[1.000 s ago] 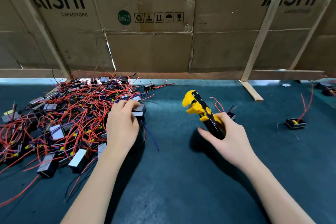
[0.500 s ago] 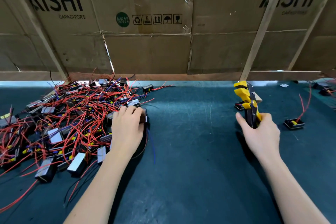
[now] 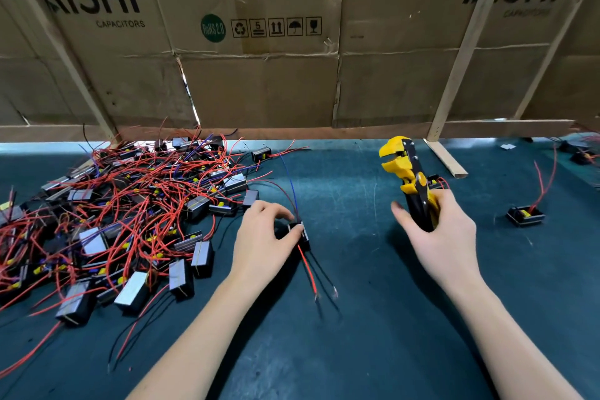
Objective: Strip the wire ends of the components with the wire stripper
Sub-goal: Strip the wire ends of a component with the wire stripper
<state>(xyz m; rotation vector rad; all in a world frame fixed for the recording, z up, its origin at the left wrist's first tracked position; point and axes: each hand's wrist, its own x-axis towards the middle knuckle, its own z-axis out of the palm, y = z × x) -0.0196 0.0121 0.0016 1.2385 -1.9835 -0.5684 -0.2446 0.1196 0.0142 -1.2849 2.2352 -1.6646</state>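
My left hand [image 3: 263, 237] pinches a small black component [image 3: 300, 232] just right of the pile. The component's red wire [image 3: 307, 269] and a black wire trail toward me, and a blue wire rises behind it. My right hand [image 3: 438, 237] grips the black handles of the yellow wire stripper [image 3: 401, 169], whose jaws point up and away. The stripper is apart from the held component, to its right. A large pile of components [image 3: 130, 221] with red, blue and black wires covers the left of the table.
One single component [image 3: 526, 216] with red wires lies at the right, and a few more sit at the far right edge [image 3: 581, 153]. A cardboard wall [image 3: 259, 75] with wooden struts [image 3: 454, 81] closes the back. The dark green mat [image 3: 357, 334] lies between my arms.
My left hand pulled one component out of the pile toward the middle. My right hand swung the stripper from the far right back toward the centre.
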